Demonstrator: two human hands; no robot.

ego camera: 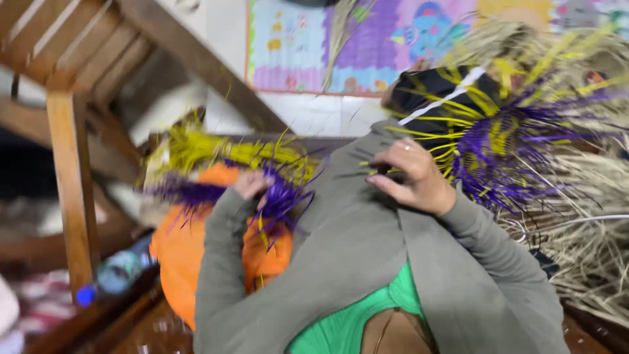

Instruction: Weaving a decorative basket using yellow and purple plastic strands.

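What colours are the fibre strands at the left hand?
Purple and yellow strands, gripped by the left hand over an orange bundle; head view.

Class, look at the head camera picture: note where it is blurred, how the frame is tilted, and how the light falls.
Head view: motion blur smears the left side, the wooden chair and the blue-capped bottle; the right hand is sharper than the left hand in purple and yellow fibres; the frame is tilted; the light is soft and even, without glare.

Dry, rough dyed straw (504, 137); matt wooden chair (69, 190).
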